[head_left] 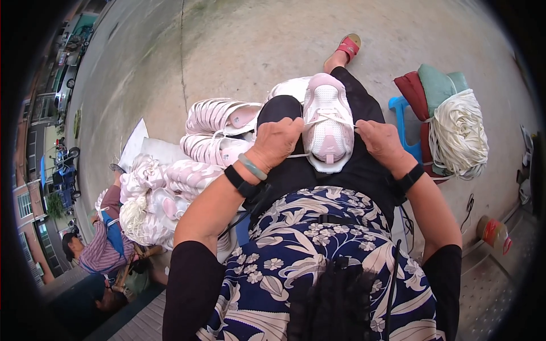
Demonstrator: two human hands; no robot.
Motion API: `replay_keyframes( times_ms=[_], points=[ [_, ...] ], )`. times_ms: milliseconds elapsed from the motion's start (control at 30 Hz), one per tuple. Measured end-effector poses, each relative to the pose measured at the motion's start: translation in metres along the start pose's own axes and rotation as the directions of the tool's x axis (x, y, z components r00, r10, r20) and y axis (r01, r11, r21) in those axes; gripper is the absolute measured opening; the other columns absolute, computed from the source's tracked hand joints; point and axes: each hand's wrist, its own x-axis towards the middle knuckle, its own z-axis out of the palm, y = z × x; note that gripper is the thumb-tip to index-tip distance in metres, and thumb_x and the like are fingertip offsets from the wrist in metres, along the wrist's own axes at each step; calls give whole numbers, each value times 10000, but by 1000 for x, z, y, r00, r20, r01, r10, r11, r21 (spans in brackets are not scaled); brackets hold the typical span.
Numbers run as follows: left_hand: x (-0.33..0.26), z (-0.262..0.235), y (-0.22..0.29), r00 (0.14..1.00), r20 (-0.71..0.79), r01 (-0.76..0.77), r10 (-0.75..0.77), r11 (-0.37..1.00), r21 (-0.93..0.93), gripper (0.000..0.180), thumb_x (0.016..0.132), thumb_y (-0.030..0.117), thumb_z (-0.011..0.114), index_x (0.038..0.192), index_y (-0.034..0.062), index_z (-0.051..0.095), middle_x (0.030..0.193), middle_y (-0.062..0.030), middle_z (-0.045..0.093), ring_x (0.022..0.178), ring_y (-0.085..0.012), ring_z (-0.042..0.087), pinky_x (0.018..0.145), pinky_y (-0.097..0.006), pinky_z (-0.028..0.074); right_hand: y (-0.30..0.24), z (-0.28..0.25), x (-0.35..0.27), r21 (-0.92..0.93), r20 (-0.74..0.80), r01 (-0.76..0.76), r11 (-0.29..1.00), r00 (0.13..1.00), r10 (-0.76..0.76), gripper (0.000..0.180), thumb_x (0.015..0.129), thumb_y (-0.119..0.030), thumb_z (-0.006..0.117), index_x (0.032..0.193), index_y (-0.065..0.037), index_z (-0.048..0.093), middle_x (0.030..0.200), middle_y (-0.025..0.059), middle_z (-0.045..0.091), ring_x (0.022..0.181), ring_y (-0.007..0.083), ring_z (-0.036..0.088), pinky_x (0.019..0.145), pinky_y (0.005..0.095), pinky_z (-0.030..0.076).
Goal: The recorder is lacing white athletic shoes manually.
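Note:
A white and pink shoe upper [328,122] rests on my lap between my thighs, its pink toe pointing away from me. White shoelace [325,117] crosses over its front and runs out to both sides. My left hand [277,140] is closed round one end of the lace, left of the upper. On the other side my right hand [384,143] pinches the opposite end. The lace looks drawn taut between them. A loose end trails below my left hand. The fingertips are partly hidden by the fists.
Stacked white and pink uppers [219,116] lie to the left, with bundled ones [170,176] nearer. At right, a blue stool [405,128] stands beside a hank of white laces [459,133] on red and green cloth. Another person [108,241] sits at far left. A plastic jar [492,232] is lower right.

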Motion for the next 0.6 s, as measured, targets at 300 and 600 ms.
replay_keyframes(
  times_ms=[300, 600],
  points=[
    [-84, -58, -63, 998, -68, 4, 5, 992, 126, 162, 765, 26, 520, 903, 94, 570, 671, -93, 544, 583, -270, 575, 483, -363, 452, 41, -53, -123, 40, -60, -265, 963, 962, 267, 114, 838, -63, 532, 938, -43, 583, 755, 147, 587, 664, 332, 585, 568, 380, 456],
    [-198, -170, -173, 972, -140, 234, -188, 810, 538, 191, 798, 16, 491, 962, 40, 586, 836, -158, 622, 733, -316, 619, 608, -372, 496, 138, -182, -305, -381, -283, -632, 675, 774, 566, 216, 895, -98, 519, 1082, -15, 587, 983, 191, 631, 890, 306, 622, 775, 344, 478]
  ],
)
